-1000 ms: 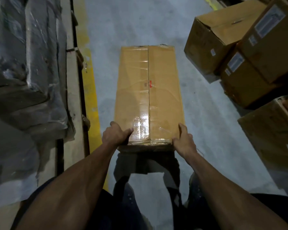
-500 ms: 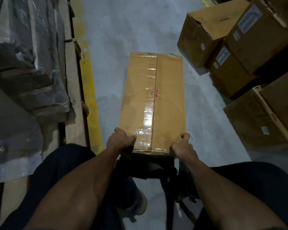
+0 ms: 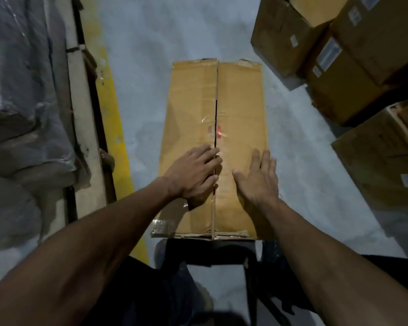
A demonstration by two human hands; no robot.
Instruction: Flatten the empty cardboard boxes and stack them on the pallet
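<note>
The fingers (image 3: 206, 158) of the left hand (image 3: 193, 174) lie extended and slightly spread, palm down on the left top flap of a long cardboard box (image 3: 242, 109), their tips reaching the centre seam (image 3: 215, 118) where the two flaps meet. Just to the right across that seam, the right hand (image 3: 257, 178) rests flat on the right flap, its fingers straight and close together, pointing away from the person. Neither hand grips anything. The box sits directly beneath both palms on the grey concrete floor (image 3: 146, 55), lengthwise ahead of the person, a dark gap showing along its seam beyond the fingertips. Left of the hands runs a yellow floor line (image 3: 108, 107) beside plastic-wrapped goods (image 3: 26, 85). To the right, well apart from the fingers, stand stacked boxes (image 3: 353, 57) bearing white labels.
</note>
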